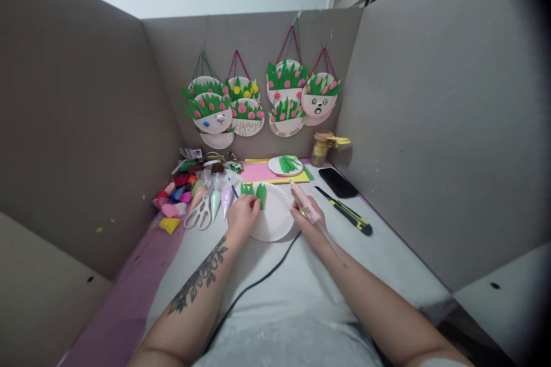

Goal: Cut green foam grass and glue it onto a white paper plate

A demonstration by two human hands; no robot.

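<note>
Paper plate [275, 228], white and round, lying flat on the table [379, 258] between both hands. Along its far left rim, a row of green paper grass blades [247, 188]; just right of that row, one more green leaf piece [262, 192], directly at the left fingertips.

Left hand [243, 215] reaching over the plate's left edge from the lower left, palm turned down, fingers bent inward to the right and touching the leaf piece; cannot tell whether pinching it or only pressing it down. Forearm slanting inward, leafy tattoo [198, 280] uppermost.

Right hand [310, 229] at the plate's right edge, wrapped around a pink glue gun [306, 205], nozzle tilted upward and a little left, pointing away from the body. Forearm stretched in from the lower right. Below and between the hands, a black cable [257, 284] curving toward the body.

Left of the left hand, white-handled scissors [204, 205], mint and lilac cone-shaped bags [226, 198] and a heap of colourful packets [170, 225]. Right of the right hand, a black-and-yellow utility knife [346, 214], with a black smartphone [338, 182] beyond. Ahead of both hands, a second plate [272, 166] bearing green strips [288, 164], overlapping a pink sheet [255, 172]. Farther off, decorated plates [284, 128] hanging against a grey partition [258, 28].
</note>
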